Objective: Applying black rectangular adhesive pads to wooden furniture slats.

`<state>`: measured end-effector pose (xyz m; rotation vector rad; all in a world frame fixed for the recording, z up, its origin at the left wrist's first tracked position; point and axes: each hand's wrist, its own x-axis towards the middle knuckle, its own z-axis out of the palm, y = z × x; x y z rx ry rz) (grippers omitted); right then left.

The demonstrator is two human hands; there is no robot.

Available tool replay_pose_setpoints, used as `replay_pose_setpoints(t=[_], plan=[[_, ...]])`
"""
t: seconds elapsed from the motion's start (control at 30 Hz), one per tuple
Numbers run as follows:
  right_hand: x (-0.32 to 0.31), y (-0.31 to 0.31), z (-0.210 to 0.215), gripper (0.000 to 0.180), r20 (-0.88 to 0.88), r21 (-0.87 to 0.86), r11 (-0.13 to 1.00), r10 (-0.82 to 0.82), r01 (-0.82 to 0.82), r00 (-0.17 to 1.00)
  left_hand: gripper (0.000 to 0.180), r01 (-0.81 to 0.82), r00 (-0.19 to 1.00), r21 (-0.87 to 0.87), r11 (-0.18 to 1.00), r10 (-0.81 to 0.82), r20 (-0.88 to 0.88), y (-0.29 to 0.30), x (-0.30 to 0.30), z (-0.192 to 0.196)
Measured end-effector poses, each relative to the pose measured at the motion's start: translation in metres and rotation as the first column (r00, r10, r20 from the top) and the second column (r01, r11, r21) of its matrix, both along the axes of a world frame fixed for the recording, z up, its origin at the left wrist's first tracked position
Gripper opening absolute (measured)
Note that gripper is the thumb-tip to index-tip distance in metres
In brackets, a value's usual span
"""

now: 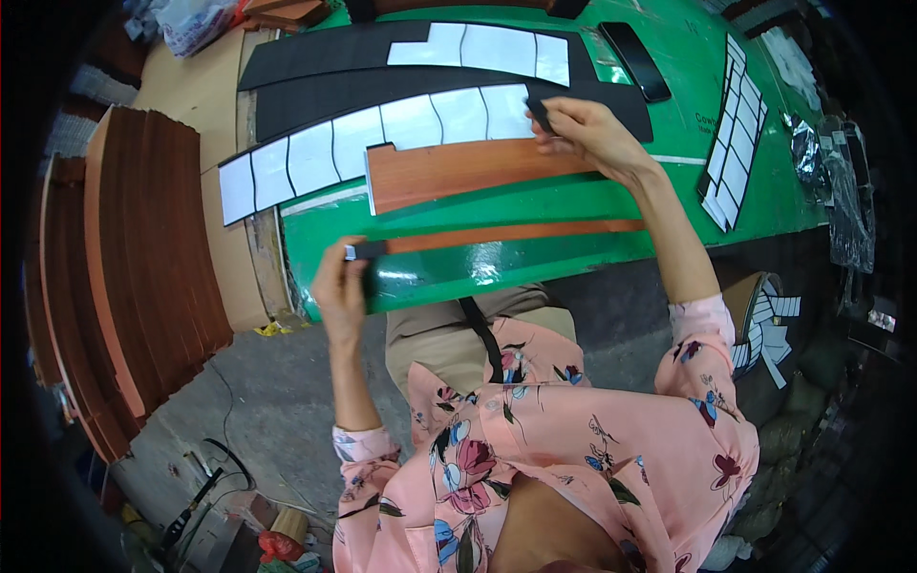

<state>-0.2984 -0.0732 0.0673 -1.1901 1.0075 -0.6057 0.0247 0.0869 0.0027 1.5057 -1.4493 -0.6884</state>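
My left hand (pixel 336 288) is closed near the table's front edge, pinching a small black piece (pixel 366 250) with a bit of white on it. This piece sits at the left end of a narrow reddish-brown strip (pixel 506 235), which runs right until my right forearm covers it. My right hand (pixel 594 134) holds a small dark piece (pixel 540 115) between thumb and fingers. Under that hand lies a flat brown wooden-looking board (pixel 458 177), with a black patch at its upper left corner. Just behind it, white rectangles (pixel 358 143) form a row on a dark backing.
The green table (pixel 430 279) also bears black panels (pixel 325 59), a phone-like black slab (pixel 635 59) and a white-pieced sheet (pixel 734 134) at right. Brown boards (pixel 158 220) stand stacked at left. Clear plastic packaging (pixel 850 191) hangs at the right edge. A bin (pixel 759 315) holds white scraps.
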Motion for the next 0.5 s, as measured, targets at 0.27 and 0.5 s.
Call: replay_pose_setpoints(t=[0.27,0.5], plan=[[-0.089,0.086,-0.021,0.028,0.103,0.062,0.972,-0.231,0.226,0.967,0.033,-0.140,0.946,-0.168,0.976,0.182,0.268,0.015,-0.013,0.021],[-0.096,0.128,-0.021,0.022,-0.183,-0.475,0.849,-0.353,0.232,0.917,0.035,0.277,0.887,-0.287,0.917,-0.130,0.442,-0.001,-0.176,0.034]])
